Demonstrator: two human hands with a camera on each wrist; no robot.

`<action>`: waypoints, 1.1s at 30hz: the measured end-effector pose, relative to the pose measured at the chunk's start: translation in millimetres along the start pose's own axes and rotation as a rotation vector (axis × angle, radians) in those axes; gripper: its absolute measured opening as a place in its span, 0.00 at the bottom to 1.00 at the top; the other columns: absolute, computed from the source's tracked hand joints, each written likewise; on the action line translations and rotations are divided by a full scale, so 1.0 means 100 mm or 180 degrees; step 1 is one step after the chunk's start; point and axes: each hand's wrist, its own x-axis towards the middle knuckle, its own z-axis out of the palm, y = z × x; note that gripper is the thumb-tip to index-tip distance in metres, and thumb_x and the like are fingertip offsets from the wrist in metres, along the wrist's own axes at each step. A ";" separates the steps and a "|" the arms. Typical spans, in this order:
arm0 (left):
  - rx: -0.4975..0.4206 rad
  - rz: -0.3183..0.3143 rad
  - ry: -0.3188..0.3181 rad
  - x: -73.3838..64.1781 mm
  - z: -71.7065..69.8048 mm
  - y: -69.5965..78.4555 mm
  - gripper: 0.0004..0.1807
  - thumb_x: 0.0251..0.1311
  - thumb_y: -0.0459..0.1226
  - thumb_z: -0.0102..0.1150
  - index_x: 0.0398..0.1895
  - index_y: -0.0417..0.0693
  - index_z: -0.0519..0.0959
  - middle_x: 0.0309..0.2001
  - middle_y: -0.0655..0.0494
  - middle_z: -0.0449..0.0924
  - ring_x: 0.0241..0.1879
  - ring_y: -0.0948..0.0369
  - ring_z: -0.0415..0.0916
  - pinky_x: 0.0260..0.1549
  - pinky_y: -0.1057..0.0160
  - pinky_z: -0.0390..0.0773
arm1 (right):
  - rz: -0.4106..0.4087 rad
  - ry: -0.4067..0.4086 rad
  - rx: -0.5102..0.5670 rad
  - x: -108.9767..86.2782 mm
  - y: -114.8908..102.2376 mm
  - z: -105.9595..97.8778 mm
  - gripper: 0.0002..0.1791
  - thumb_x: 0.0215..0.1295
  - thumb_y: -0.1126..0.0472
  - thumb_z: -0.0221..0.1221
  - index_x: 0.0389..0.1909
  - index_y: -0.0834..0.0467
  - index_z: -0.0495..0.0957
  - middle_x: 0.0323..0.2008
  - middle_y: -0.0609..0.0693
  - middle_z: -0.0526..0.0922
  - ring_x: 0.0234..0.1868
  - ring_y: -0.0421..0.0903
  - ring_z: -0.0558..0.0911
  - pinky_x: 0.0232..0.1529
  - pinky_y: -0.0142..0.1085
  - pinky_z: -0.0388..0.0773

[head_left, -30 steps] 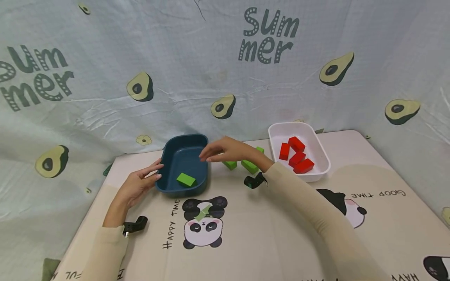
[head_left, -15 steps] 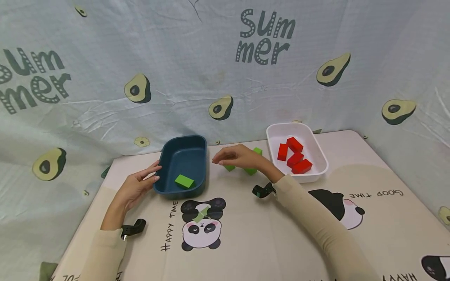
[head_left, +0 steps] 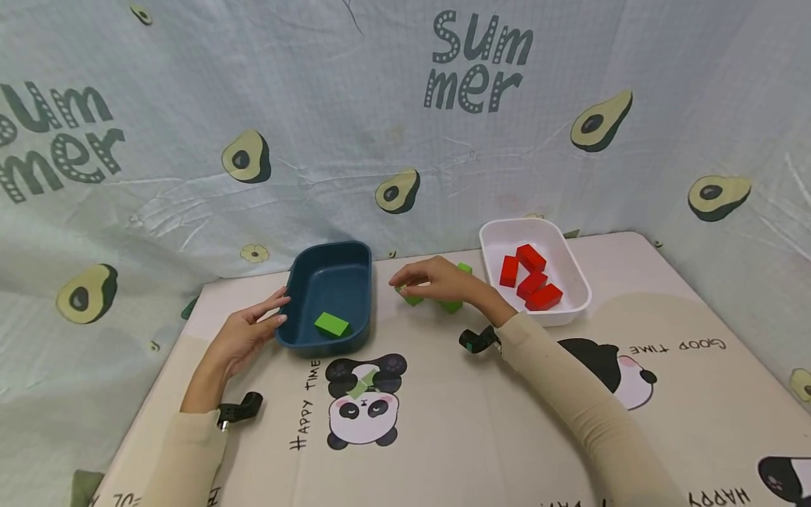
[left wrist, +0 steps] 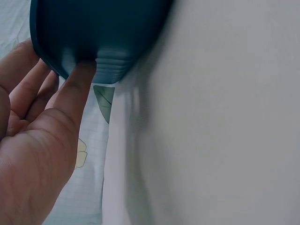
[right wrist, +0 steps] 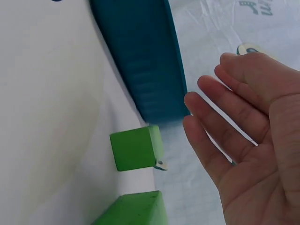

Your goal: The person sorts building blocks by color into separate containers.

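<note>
A dark blue tray (head_left: 326,345) stands at the left of the table with one green block (head_left: 332,324) inside. My left hand (head_left: 246,336) touches its left outer side with extended fingers; in the left wrist view the fingertips and thumb (left wrist: 70,96) meet the blue wall. Above the other green blocks (head_left: 415,299) hovers my right hand (head_left: 437,280), partly covering them. The right wrist view has this hand with nothing between its fingers, apart from a green block (right wrist: 133,149) and another green block (right wrist: 136,211) on the table.
A white tray (head_left: 573,278) with several red blocks (head_left: 543,297) stands right of the green blocks. Behind the table hangs an avocado-print cloth (head_left: 342,141). The table cover (head_left: 469,422) bears panda prints. Each wrist wears a black camera (head_left: 478,340).
My right hand has moved right, from the blue tray's right edge to above the green blocks, and lowered slightly. The left hand stays at the blue tray's side.
</note>
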 end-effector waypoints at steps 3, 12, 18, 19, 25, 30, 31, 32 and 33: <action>-0.0022 -0.0012 0.0001 0.00 0.01 0.01 0.36 0.71 0.35 0.61 0.76 0.32 0.59 0.82 0.54 0.45 0.77 0.60 0.55 0.56 0.74 0.76 | 0.0020 -0.0061 -0.0108 0.00 -0.01 -0.04 0.17 0.71 0.64 0.62 0.58 0.64 0.81 0.56 0.57 0.85 0.56 0.47 0.84 0.61 0.38 0.79; -0.0024 0.0020 -0.0032 0.02 0.00 0.00 0.35 0.71 0.34 0.60 0.76 0.31 0.59 0.82 0.54 0.44 0.77 0.59 0.55 0.56 0.74 0.76 | 0.0088 -0.0301 -0.0491 0.06 -0.03 -0.22 0.20 0.71 0.62 0.63 0.61 0.64 0.80 0.60 0.58 0.82 0.59 0.55 0.82 0.62 0.43 0.79; -0.0158 0.0034 -0.0042 0.01 0.00 0.01 0.35 0.70 0.32 0.60 0.75 0.29 0.58 0.82 0.53 0.45 0.61 0.80 0.70 0.55 0.74 0.77 | 0.0205 -0.0585 -0.0607 0.13 0.08 -0.26 0.23 0.69 0.62 0.65 0.64 0.62 0.78 0.62 0.56 0.81 0.62 0.55 0.81 0.64 0.45 0.77; -0.0155 0.0025 -0.0040 0.01 0.00 0.01 0.35 0.70 0.32 0.60 0.75 0.29 0.58 0.82 0.53 0.45 0.61 0.80 0.70 0.56 0.74 0.77 | 0.0243 -0.0629 -0.0627 0.14 0.09 -0.26 0.24 0.69 0.62 0.65 0.64 0.61 0.78 0.62 0.55 0.80 0.62 0.55 0.80 0.65 0.45 0.77; -0.0121 0.0004 -0.0034 0.01 -0.01 0.00 0.36 0.70 0.33 0.61 0.76 0.30 0.59 0.82 0.53 0.44 0.61 0.81 0.70 0.56 0.74 0.76 | 0.0511 -0.0855 -0.0835 0.20 0.14 -0.30 0.27 0.67 0.60 0.66 0.67 0.57 0.76 0.66 0.52 0.78 0.67 0.54 0.76 0.68 0.48 0.73; -0.0171 0.0021 -0.0044 0.01 -0.01 0.01 0.36 0.70 0.32 0.61 0.75 0.30 0.59 0.82 0.53 0.44 0.59 0.83 0.70 0.56 0.74 0.76 | 0.0515 -0.1019 -0.0965 0.29 0.22 -0.29 0.31 0.66 0.58 0.68 0.69 0.57 0.73 0.68 0.53 0.75 0.69 0.55 0.74 0.70 0.46 0.70; -0.0166 0.0022 -0.0044 0.01 -0.01 0.01 0.35 0.70 0.32 0.61 0.75 0.30 0.59 0.82 0.53 0.44 0.60 0.82 0.70 0.56 0.74 0.76 | 0.0523 -0.1047 -0.0977 0.30 0.24 -0.29 0.32 0.66 0.58 0.68 0.70 0.57 0.73 0.69 0.53 0.75 0.69 0.55 0.74 0.70 0.46 0.70; -0.0157 0.0025 -0.0047 0.01 -0.01 0.01 0.35 0.70 0.32 0.61 0.75 0.30 0.59 0.82 0.53 0.44 0.61 0.81 0.70 0.56 0.74 0.76 | 0.0538 -0.1068 -0.0990 0.31 0.25 -0.29 0.32 0.65 0.58 0.68 0.70 0.57 0.72 0.69 0.53 0.75 0.69 0.56 0.74 0.70 0.46 0.70; -0.0137 0.0030 -0.0059 0.01 0.00 0.01 0.35 0.70 0.32 0.61 0.75 0.30 0.59 0.82 0.52 0.44 0.63 0.80 0.69 0.56 0.74 0.76 | 0.0561 -0.1086 -0.0997 0.32 0.27 -0.28 0.33 0.65 0.58 0.68 0.70 0.57 0.72 0.69 0.53 0.74 0.68 0.56 0.74 0.70 0.46 0.71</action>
